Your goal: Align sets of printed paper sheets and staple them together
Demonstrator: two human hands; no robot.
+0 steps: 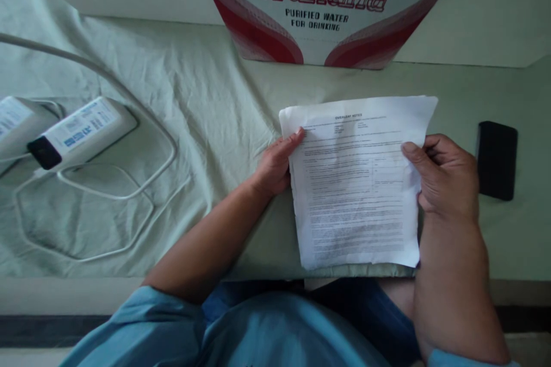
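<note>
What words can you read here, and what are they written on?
"Wahaha" with an ® sign: on the box.
"PURIFIED WATER FOR DRINKING": on the box, under the brand.
"OVERLEAF NOTES": heading on the paper, held by the left hand and right hand; its body text is too small to read.
Labels on the two white adapters: too blurred to read.
The black phone shows no text.

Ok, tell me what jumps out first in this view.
A printed paper sheet sits centre-right, held at its edges by the left hand and right hand. Behind it stands a red-lettered Wahaha water box. White power adapters lie far left on the green cloth.
</note>
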